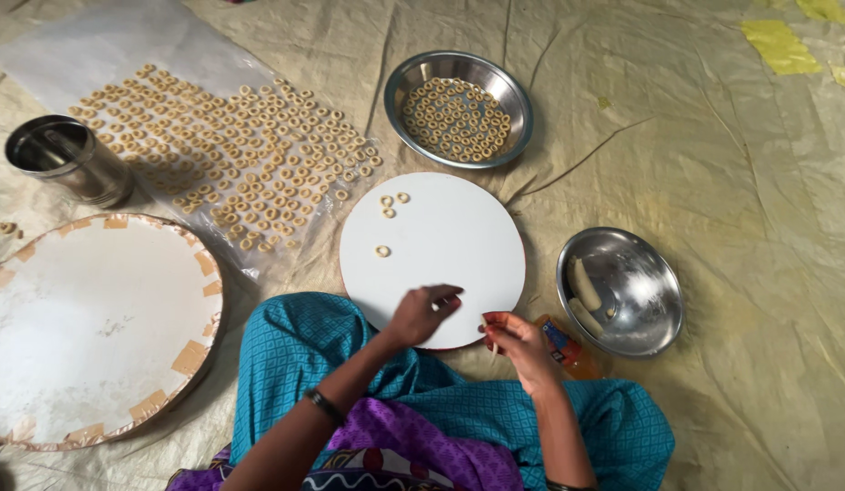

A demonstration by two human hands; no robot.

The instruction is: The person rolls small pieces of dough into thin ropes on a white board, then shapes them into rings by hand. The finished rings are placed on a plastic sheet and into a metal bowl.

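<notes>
Mid ring-shaping: left hand (424, 312) pinches a small dough bit over the white round board (440, 238), right hand (516, 344) looks half-curled, can't tell what it grips; next, set a ring beside the few rings (388, 206) at the far left.

A creased, pale tan woven sheet (713, 164) covers the whole floor, its fold lines running out toward every edge. Strips of yellow tape (781, 44) are stuck near the sheet's far right corner. Light is soft and even, with faint shadows falling beside whatever rests on it. No walls, windows or furniture are in view; the sheet fills the picture.
</notes>
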